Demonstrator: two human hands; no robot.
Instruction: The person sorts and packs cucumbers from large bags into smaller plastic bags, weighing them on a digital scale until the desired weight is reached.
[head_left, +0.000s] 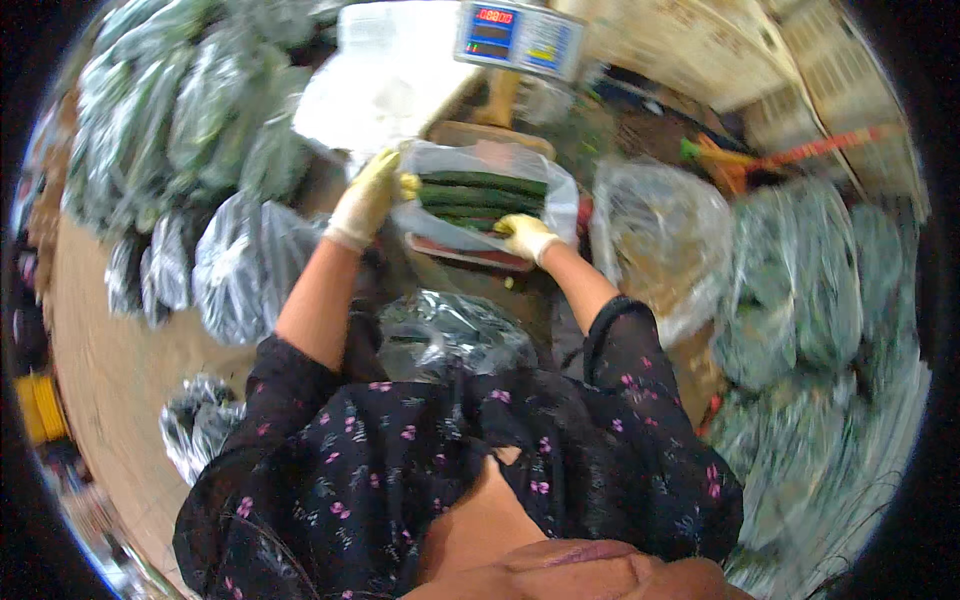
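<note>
Several long dark green cucumbers (480, 196) lie side by side in a translucent plastic bag (559, 196). The bag rests on the platform of a digital scale, whose display (519, 39) is lit above it. My left hand (369, 196), in a pale yellow glove, grips the bag's left edge. At the bag's near right edge is my right hand (525, 236), gloved alike, its fingers curled over the rim by the cucumbers; whether they pinch the plastic is hard to tell. A reddish edge (472, 253) of a tray or platform shows under the bag.
Bagged green vegetables (180, 112) are piled at the upper left, with more bags (795, 285) at the right. An open clear bag (660, 240) stands right of the scale. White foam-like boxes (390, 82) and plastic crates (697, 52) are behind. Loose plastic (454, 334) lies before me.
</note>
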